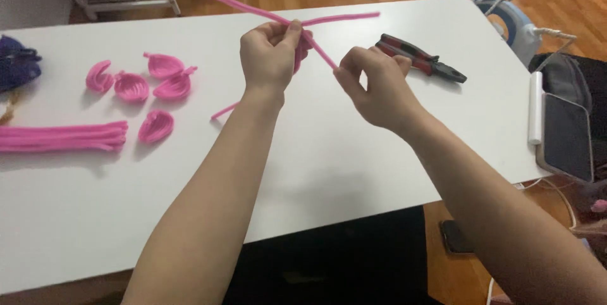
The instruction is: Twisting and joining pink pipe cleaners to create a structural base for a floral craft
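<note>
We find both hands raised above the white table (354,172). The left hand (269,55) is closed, thumb and fingers pinched on crossed pink pipe cleaners (253,6), which are held in the air over the table's far half. The right hand (373,87) is partly curled, its fingertips pinching the lower end of one pipe cleaner. Red-handled pliers (420,57) lie on the table just beyond the right hand. Five coiled pink petal shapes (133,87) and a bundle of straight pink pipe cleaners (60,137) lie at the left side, well apart from both hands.
</note>
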